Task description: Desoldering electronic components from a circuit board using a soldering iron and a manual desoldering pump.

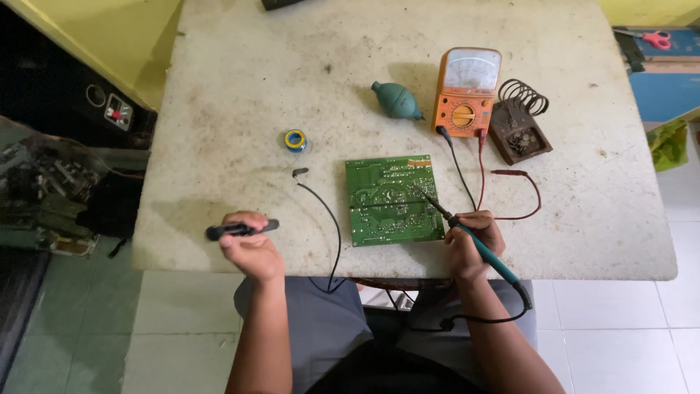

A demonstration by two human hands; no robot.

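Several things are only partly readable. A dark object (281, 4) at the far edge of the tabletop (233, 87) is cut off by the frame. The scissors (655, 39) with red handles, well off to the right of the circuit board (394, 199), are half out of view. What lies in the base of the rusty coiled stand (519, 130) is too small to make out. The cords drop behind the near edge of the tabletop, so their ends are hidden.

The circuit board, green and lying flat, sits near the front edge of the tabletop, between the two hands. The right hand (472, 244) rests just right of the board's near corner, its grip closed around a soldering iron (477, 241) with a teal handle held like a pen; the dark tip slants up and left onto the board. The left hand (250, 244), well left of the board at the front edge, has its grip closed on a black probe (240, 230) held level, fingers curled over it. Both forearms come up from the lap, elbows bent.

Beyond the board stand an orange meter (467, 91), a green rubber bulb (396, 101) to its left, and a small solder spool (294, 140) farther left.
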